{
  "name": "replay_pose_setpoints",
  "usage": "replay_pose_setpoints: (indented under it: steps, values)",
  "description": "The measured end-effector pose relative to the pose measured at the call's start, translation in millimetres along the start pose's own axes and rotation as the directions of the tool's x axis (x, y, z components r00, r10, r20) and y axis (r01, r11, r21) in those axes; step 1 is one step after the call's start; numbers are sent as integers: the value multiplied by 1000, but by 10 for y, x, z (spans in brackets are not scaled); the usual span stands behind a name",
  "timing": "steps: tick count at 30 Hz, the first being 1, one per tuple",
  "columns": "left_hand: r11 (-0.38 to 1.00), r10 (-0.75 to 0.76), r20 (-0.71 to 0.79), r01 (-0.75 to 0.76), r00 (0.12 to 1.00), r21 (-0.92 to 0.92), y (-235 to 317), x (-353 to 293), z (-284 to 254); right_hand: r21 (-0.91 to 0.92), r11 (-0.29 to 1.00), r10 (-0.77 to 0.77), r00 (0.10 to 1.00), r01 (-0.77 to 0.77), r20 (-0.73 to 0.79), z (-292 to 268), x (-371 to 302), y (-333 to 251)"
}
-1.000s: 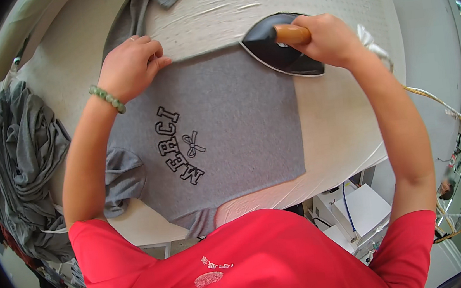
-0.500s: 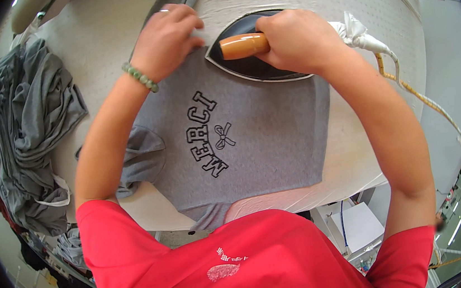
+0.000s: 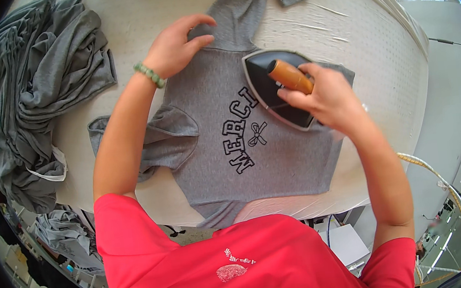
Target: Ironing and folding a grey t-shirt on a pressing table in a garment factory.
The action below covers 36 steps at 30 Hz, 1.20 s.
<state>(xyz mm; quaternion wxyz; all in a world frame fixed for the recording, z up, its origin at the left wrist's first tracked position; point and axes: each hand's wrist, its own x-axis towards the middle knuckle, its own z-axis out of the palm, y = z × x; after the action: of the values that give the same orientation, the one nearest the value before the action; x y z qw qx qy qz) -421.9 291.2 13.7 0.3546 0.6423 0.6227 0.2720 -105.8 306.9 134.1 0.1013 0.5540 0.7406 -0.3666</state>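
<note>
From head height we look down, close and wide, over the near edge of the padded table.

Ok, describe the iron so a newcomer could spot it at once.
On the pale table lies a spread-out grey top. Over its upper right part, the right hand grips the iron. Its pointed black body and orange-brown handle stand out against the grey.

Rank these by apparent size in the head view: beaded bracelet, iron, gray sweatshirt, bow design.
1. Gray sweatshirt
2. Iron
3. Beaded bracelet and bow design: too alike in size to rank.
</note>
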Motion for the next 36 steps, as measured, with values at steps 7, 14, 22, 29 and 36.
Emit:
replay_pose_setpoints:
  steps: [7, 14, 22, 29, 36]
  values:
    - [971, 205, -4, -204, 979, -120, -62, 159, -146, 159, 987, 25, 1000, -27, 9, 549, -26, -345]
    - [962, 220, -13, -219, 975, -161, -490, 174, -165, 218, 976, -8, 996, -12, 90, 400, 500, -1117]
    - [953, 184, -288, -242, 940, -180, -531, 71, -26, -118, 969, -210, 975, 218, 77, 559, -13, -521]
    - [955, 191, -291, -246, 937, -165, -587, 95, 49, -33, 992, 111, 959, -124, -262, 164, 27, -11]
    - [972, 182, -266, -214, 947, -97, -514, 72, 11, -77, 991, 88, 958, -113, -274, -70, 252, 401]
